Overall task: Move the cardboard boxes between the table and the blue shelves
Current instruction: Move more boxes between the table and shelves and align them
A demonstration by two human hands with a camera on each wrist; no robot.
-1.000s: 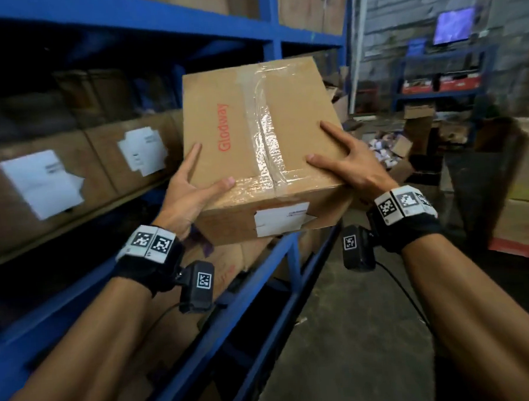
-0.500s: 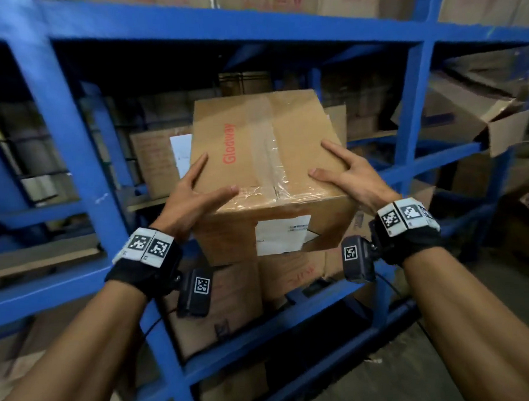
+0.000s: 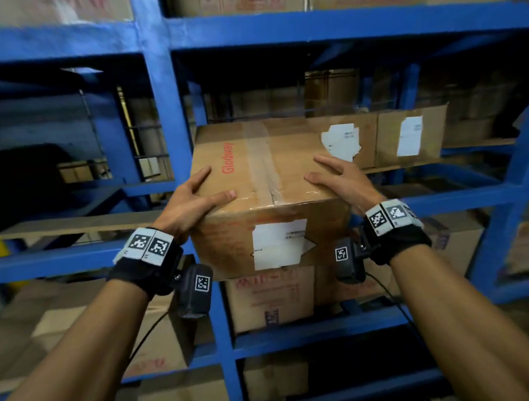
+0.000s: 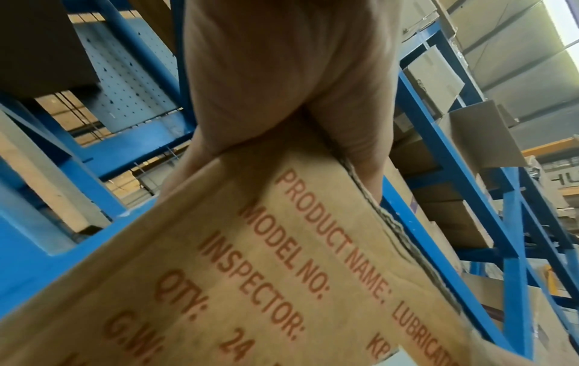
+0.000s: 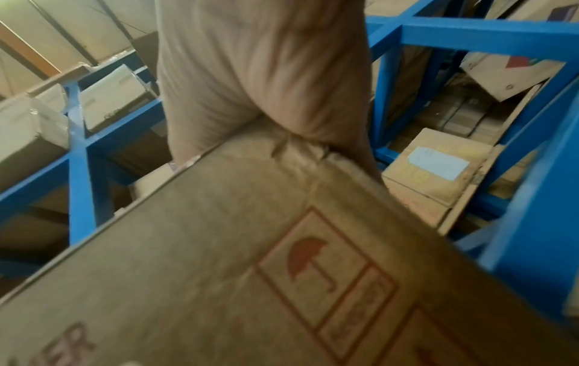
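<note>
A person carries a taped cardboard box (image 3: 269, 197) up to the blue shelves (image 3: 163, 113), both hands clamped on its near corners — the left hand (image 3: 189, 201) with its thumb laid across the top and fingers down the left side, the right hand (image 3: 339, 181) with fingers spread over the top and palm pressed against the right edge. A second ago the box was held beside the rack with the open warehouse floor beyond; now the view faces the bays squarely and the box hangs in the air in front of the middle tier, just left of two labelled boxes (image 3: 376, 139) already standing there, its far edge nearing the shelf. By this reading the carry is nearly over and the step left is to slide it into the gap beside them. The carton is plain brown corrugated board, its top seam sealed with glossy clear tape that wrinkles at the near edge, red lettering along the top and a torn white label (image 3: 279, 244) on the near face — the left wrist view shows the frayed fluted edge under the thumb. The rack is painted steel, scuffed, with square uprights.
</note>
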